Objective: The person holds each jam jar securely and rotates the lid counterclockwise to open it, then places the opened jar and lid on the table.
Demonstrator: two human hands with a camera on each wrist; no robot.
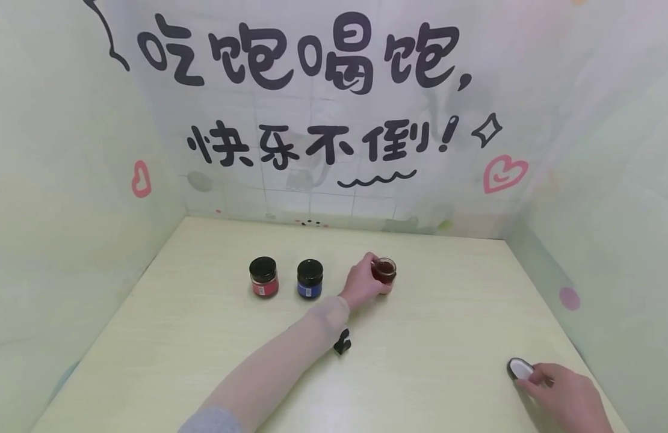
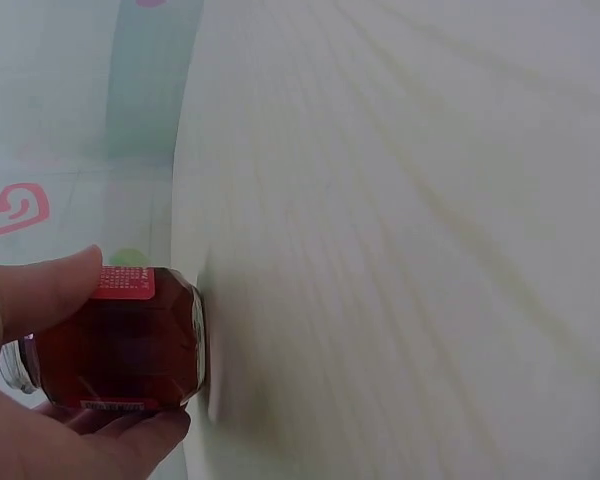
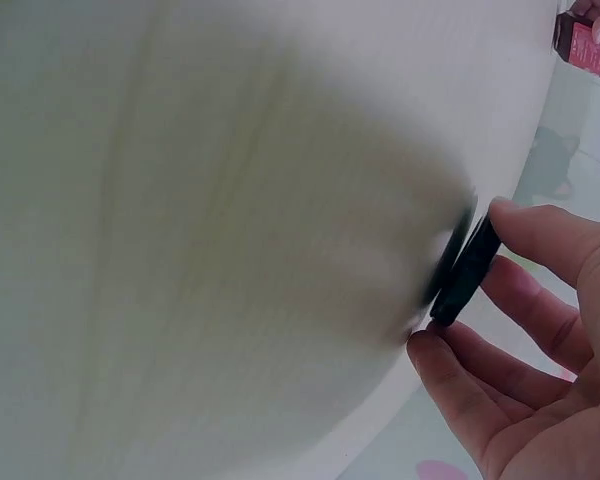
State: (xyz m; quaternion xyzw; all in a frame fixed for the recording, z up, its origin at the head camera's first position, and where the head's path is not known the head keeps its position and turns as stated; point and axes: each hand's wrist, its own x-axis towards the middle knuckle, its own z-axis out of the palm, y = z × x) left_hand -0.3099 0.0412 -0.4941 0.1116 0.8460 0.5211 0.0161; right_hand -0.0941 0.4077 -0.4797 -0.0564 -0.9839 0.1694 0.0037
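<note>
My left hand [image 1: 361, 284] grips an uncapped glass jar [image 1: 386, 272] of dark red contents, thumb on one side and fingers on the other. In the left wrist view a red label shows on the jar [image 2: 128, 345], whose base is at or just above the tabletop. At the right, my right hand [image 1: 572, 394] pinches a round black lid [image 1: 520, 368] with a pale inside. The right wrist view shows the lid [image 3: 467, 270] tilted, close to the table surface, between thumb and fingertips; whether it touches is hard to tell.
Two black-capped jars stand left of my left hand: one with a red label [image 1: 264, 278], one with a blue label [image 1: 310, 279]. A small black object [image 1: 342, 341] shows beside the left forearm. Printed fabric walls [image 1: 323, 198] border the pale wooden table [image 1: 420, 361] at the back and sides.
</note>
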